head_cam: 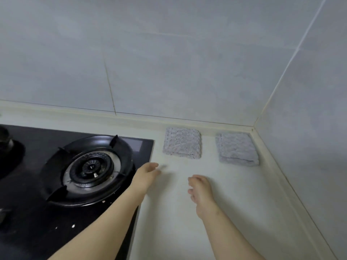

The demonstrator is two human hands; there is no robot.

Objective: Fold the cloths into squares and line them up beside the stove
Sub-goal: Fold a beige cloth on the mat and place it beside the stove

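Two bare forearms reach in from the bottom edge, the left one crossing the front right corner of the stove, the right one over the counter. At the end of the left arm, the left hand [147, 174] hangs at the stove's right edge with its fingers loosely spread and a little blurred; it holds nothing. Just beside it, the right hand [201, 190] hovers above the pale, off-white stone countertop [187, 231], its fingers softly curled and empty. Whether either hand touches the surface cannot be told.

Beyond the fingertips, well apart from both hands, lie two pale lilac terry cloths, each folded into a rough square and flat on the counter. The left folded cloth [182, 143] sits just right of the stove, near the back wall. The right folded cloth [237, 149] lies beside it with a gap of bare counter between them, close to the corner where the walls meet; its folded layers show along the front edge.

On the left is the black glass gas stove [37, 231], with a round burner [91, 167] ringed by a black metal pan support [62, 152]. A second burner [7, 145] is cut off at the left edge. Grey wall tiles [169, 62] rise behind, above a cream upstand strip [112, 114].
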